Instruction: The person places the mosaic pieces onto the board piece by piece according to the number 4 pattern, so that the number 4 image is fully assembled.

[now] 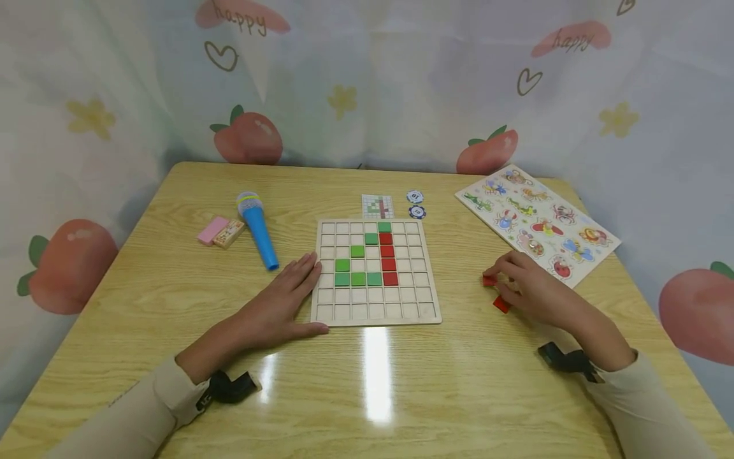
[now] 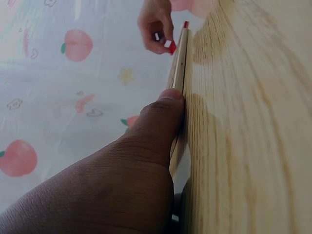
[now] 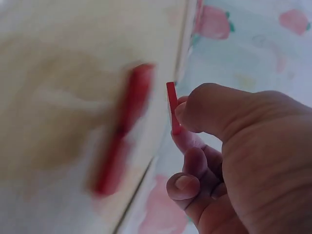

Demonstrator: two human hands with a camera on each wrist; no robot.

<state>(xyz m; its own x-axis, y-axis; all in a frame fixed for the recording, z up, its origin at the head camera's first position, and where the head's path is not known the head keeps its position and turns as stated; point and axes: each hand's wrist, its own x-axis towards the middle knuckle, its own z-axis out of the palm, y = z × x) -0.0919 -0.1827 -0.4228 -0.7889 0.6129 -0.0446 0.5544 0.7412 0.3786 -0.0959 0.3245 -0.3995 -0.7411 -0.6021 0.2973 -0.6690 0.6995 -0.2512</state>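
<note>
A square wooden grid board (image 1: 346, 312) lies flat on the table, with green tiles (image 1: 358, 278) in a slanted, stepped line and a row, and a column of red tiles (image 1: 388, 264). My left hand (image 1: 281, 306) rests at the board's left edge, fingers extended, thumb along the near left corner. Off to the board's right, my right hand (image 1: 536, 290) pinches a red tile (image 3: 172, 109) between thumb and fingertips. Close below those fingers, a loose red tile (image 1: 501, 304) lies on the table; red pieces (image 3: 122, 131) look blurred in the right wrist view.
Behind the board lie a small pattern card (image 1: 377, 206) and two poker chips (image 1: 417, 211). A blue toy microphone (image 1: 262, 236) and pink and patterned blocks (image 1: 213, 231) are at left. An insect puzzle board (image 1: 487, 220) lies at right, beyond my right hand.
</note>
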